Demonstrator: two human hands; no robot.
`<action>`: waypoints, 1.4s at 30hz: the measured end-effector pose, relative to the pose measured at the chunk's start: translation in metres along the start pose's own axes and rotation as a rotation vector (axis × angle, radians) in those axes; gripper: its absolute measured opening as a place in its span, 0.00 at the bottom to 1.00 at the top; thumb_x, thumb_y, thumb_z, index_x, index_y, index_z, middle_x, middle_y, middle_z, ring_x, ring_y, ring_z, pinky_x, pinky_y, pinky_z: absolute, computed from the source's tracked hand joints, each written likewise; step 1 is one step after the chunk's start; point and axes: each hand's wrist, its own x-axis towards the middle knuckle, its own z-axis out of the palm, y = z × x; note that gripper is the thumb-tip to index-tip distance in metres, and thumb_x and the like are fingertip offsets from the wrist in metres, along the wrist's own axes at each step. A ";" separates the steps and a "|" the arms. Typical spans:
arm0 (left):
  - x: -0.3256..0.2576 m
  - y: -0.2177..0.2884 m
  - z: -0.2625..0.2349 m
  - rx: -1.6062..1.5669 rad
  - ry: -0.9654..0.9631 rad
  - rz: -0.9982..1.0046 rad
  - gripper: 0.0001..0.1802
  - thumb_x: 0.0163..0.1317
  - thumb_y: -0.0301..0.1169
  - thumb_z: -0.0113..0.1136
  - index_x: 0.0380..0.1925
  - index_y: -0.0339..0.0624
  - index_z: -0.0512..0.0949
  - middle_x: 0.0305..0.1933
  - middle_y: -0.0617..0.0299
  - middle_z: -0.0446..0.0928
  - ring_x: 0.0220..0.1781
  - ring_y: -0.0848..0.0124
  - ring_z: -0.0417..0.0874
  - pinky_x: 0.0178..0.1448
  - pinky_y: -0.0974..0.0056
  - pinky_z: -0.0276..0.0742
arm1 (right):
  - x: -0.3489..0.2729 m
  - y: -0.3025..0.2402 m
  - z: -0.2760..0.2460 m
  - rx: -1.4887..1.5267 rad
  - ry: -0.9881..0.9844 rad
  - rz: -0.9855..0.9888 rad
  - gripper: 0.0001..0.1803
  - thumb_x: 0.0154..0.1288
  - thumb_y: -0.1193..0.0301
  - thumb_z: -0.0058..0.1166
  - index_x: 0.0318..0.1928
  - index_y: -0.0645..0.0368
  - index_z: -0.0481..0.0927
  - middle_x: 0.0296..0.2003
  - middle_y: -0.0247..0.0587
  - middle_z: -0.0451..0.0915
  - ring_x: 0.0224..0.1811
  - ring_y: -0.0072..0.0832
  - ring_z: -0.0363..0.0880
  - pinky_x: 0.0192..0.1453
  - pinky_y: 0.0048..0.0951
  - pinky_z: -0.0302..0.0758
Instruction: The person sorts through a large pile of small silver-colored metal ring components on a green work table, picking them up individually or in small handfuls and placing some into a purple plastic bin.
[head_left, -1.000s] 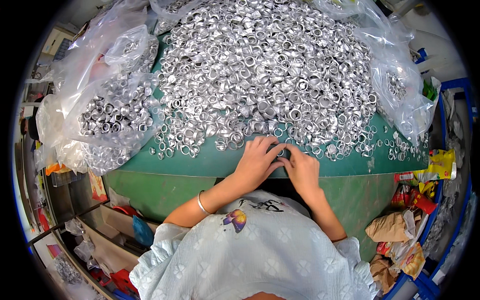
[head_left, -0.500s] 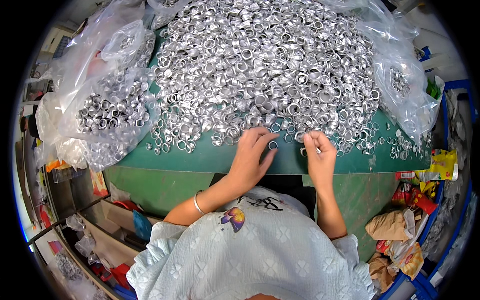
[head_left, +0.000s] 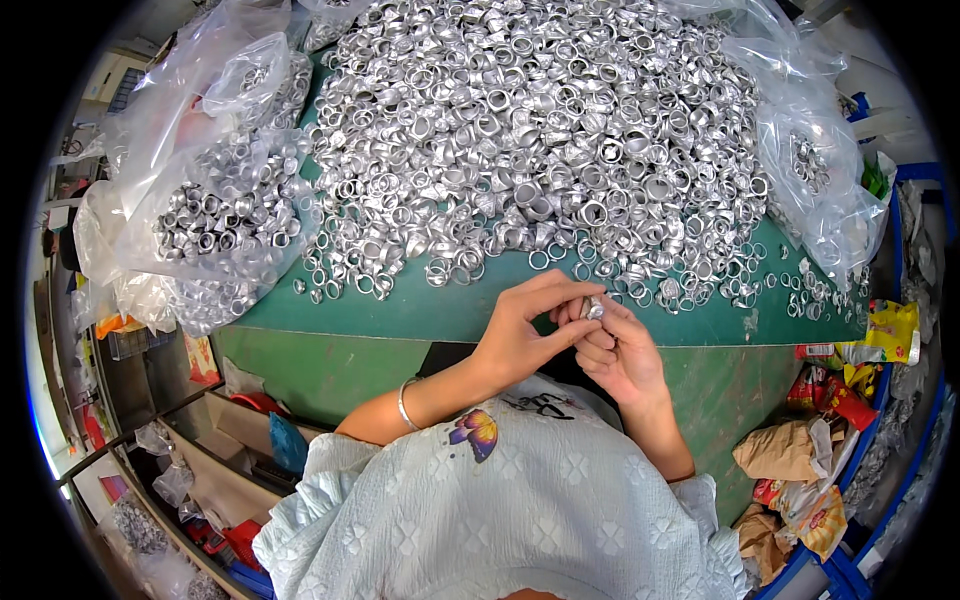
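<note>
Close to the front edge of the green table (head_left: pixel 420 318), my two hands meet. Between their fingertips is a silver-coloured ring (head_left: pixel 594 308), its wide shiny face partly showing. My left hand (head_left: pixel 525 325) pinches it from the left with thumb and forefinger. From the other side my right hand (head_left: pixel 625 355) grips it, its fingers curled underneath. Whether more than one ring is in the fingers, I cannot tell. Just beyond the hands spreads a large heap of silver-coloured metal rings (head_left: pixel 540 130), with loose ones along its near edge.
A clear plastic bag of rings (head_left: pixel 225 230) slumps at the table's left. Another clear bag (head_left: pixel 815 170) lies at the right. Shelving with boxes (head_left: pixel 215 455) stands low on the left; brown paper bags (head_left: pixel 780 450) and colourful packets (head_left: pixel 885 335) sit on the right.
My hands were apart at the heap's near edge. They have come together nearer to me, and both now hold a ring; the left hand has closed from spread fingers to a pinch.
</note>
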 end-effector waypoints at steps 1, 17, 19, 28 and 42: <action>0.000 0.001 -0.001 0.018 -0.004 0.008 0.18 0.49 0.20 0.61 0.43 0.38 0.77 0.26 0.66 0.68 0.28 0.77 0.67 0.32 0.73 0.65 | 0.000 0.001 -0.001 -0.036 0.028 -0.019 0.11 0.69 0.68 0.37 0.39 0.62 0.70 0.19 0.26 0.63 0.12 0.10 0.50 0.14 0.13 0.49; 0.004 -0.006 -0.006 -0.394 0.025 -0.222 0.12 0.58 0.23 0.54 0.43 0.34 0.76 0.44 0.60 0.70 0.45 0.75 0.71 0.46 0.71 0.69 | 0.001 -0.005 0.004 -0.163 0.209 -0.148 0.26 0.71 0.54 0.29 0.47 0.65 0.70 0.25 0.33 0.67 0.17 0.18 0.61 0.16 0.17 0.53; 0.006 -0.007 -0.008 -0.529 0.067 -0.281 0.13 0.59 0.24 0.53 0.44 0.35 0.75 0.47 0.57 0.71 0.47 0.73 0.72 0.47 0.70 0.70 | 0.002 -0.003 -0.001 -0.127 0.201 -0.171 0.27 0.71 0.53 0.28 0.47 0.65 0.70 0.26 0.34 0.67 0.18 0.18 0.60 0.16 0.17 0.53; 0.001 -0.007 -0.015 -0.799 0.243 -0.446 0.15 0.59 0.22 0.48 0.48 0.36 0.69 0.39 0.61 0.72 0.42 0.73 0.73 0.45 0.69 0.69 | -0.007 -0.019 -0.018 -0.504 0.424 -0.531 0.10 0.66 0.67 0.47 0.36 0.62 0.74 0.12 0.24 0.61 0.14 0.13 0.54 0.20 0.15 0.52; 0.006 0.001 -0.009 -0.503 0.062 -0.304 0.22 0.52 0.13 0.43 0.50 0.34 0.66 0.40 0.63 0.68 0.37 0.77 0.67 0.37 0.74 0.65 | 0.014 -0.021 0.006 -0.032 0.122 -0.303 0.18 0.62 0.66 0.37 0.46 0.66 0.68 0.38 0.39 0.70 0.34 0.24 0.64 0.36 0.22 0.60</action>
